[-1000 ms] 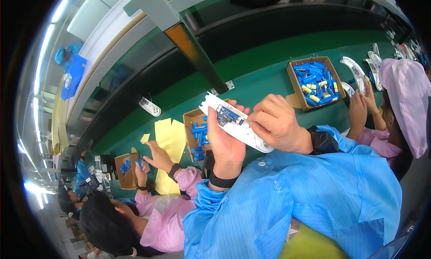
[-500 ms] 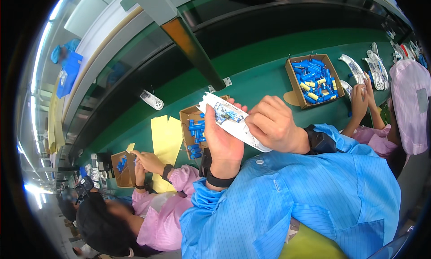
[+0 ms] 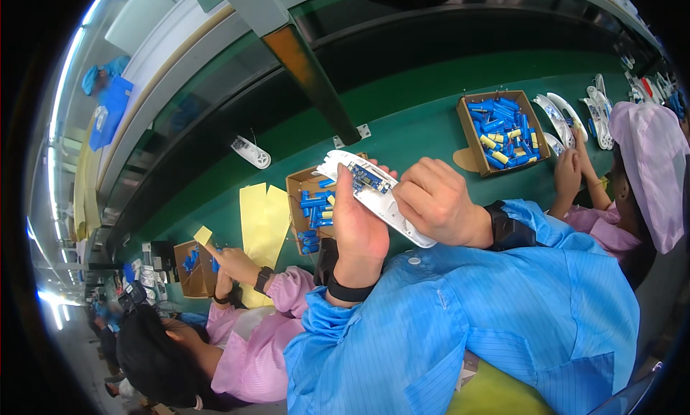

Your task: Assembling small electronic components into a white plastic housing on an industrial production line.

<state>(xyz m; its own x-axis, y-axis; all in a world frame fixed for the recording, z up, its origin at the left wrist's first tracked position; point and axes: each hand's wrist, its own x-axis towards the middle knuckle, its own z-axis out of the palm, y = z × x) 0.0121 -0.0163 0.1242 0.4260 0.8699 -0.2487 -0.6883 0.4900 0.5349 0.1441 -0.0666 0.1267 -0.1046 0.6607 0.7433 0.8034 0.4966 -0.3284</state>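
A long, curved white plastic casing (image 3: 394, 213) lies across my left hand (image 3: 361, 235), whose thumb presses on its near side while the fingers support it from beneath. Inside the casing's far-left half sits a small blue circuit board (image 3: 369, 178), tilted a little. My right hand (image 3: 441, 202) is closed in a pinch over the casing, just right of the board. Whatever is between those fingertips is hidden by the knuckles.
Cardboard boxes of blue and yellow cylindrical cells stand behind my left hand (image 3: 310, 212) and at right (image 3: 503, 131). Yellow sheets (image 3: 263, 224) lie at left. Another casing (image 3: 251, 152) rests farther back, by a metal post (image 3: 309, 77). Co-workers' hands work on both sides (image 3: 241, 264) (image 3: 571, 167).
The circuit board has turned and tilted slightly in the casing; my hands barely moved. The casing farther back slid right. The right co-worker's hand moved toward the casings; the left one's small yellow piece shifted.
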